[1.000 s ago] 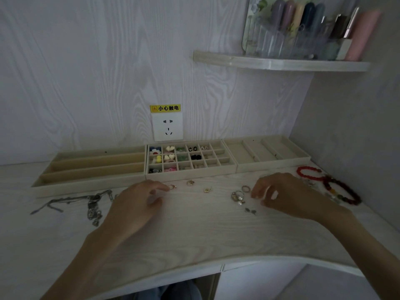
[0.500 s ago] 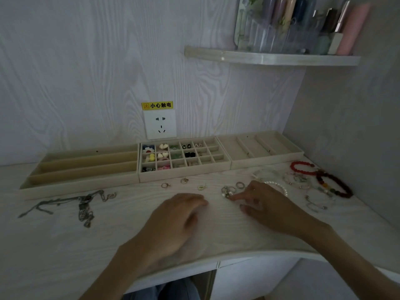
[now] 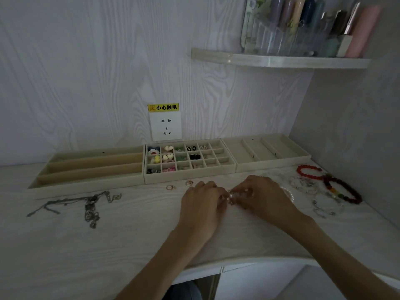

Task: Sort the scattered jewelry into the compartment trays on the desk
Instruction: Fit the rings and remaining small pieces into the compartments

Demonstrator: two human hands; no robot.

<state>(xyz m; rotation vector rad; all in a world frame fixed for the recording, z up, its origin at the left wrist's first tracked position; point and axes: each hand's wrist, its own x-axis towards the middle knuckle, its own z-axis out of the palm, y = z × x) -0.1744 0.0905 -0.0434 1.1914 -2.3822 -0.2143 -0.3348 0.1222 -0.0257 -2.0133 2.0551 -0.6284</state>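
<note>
While both of my hands meet over the middle of the pale wood-grain counter [image 3: 65, 245], I can see the left hand [image 3: 201, 204] with its fingers curled in toward a small cluster of pearly rings [image 3: 231, 197], and the right hand [image 3: 264, 195] curled over the same cluster from the other side; the fingertips of both pinch at it, though the pieces are too small and blurred for me to tell exactly which one each hand has. Just behind my left hand two gold rings [image 3: 171, 187] lie loose on the counter, close to the front wall of the middle tray [image 3: 188, 177], whose small grid compartments hold colourful earrings in the left and centre cells. To its left sits a long tray [image 3: 86, 185] with lengthwise slots, and to its right a third tray [image 3: 272, 164] with a few wide divisions. Silver chains [image 3: 91, 204] sprawl on the counter well to the left. Near the right wall I see a red bead bracelet [image 3: 307, 171], a dark bead bracelet [image 3: 342, 189] beside it, and a tangle of pale beaded strands [image 3: 320, 202] between them and my right wrist. A wall socket [image 3: 165, 126] with a yellow warning label sits above the trays, and a shelf [image 3: 281, 60] higher up carries bottles.
</note>
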